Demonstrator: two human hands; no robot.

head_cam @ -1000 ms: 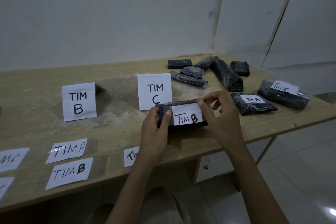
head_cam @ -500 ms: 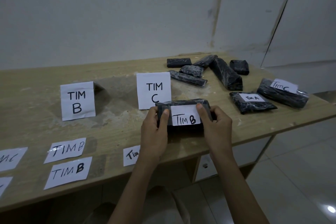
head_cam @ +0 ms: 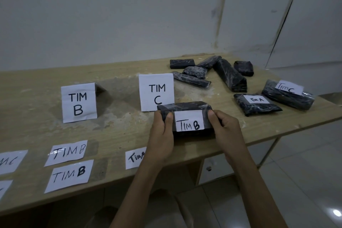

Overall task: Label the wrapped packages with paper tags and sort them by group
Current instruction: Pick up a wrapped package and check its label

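A black wrapped package [head_cam: 185, 107] with a white "TIM B" tag [head_cam: 188, 120] on its front is held at the table's near edge. My left hand [head_cam: 162, 135] grips its left end, thumb on the front. My right hand [head_cam: 226, 129] grips its right end, thumb beside the tag. Standing "TIM C" sign [head_cam: 157, 91] is just behind the package; standing "TIM B" sign [head_cam: 79, 102] is farther left. Loose "TIM B" tags [head_cam: 67, 151] [head_cam: 69, 175] lie at front left, and another tag [head_cam: 135, 157] lies partly under my left wrist.
Several unlabelled black packages [head_cam: 229, 74] are heaped at the back right. A package tagged "Tim A" [head_cam: 256, 104] and one tagged "Tim C" [head_cam: 287, 94] lie near the right edge of the wooden table [head_cam: 120, 135]. More tags [head_cam: 11, 161] lie at the far left.
My right hand came down from the package's top right corner to grip its right end. The package sits a little lower and squarer between both hands.
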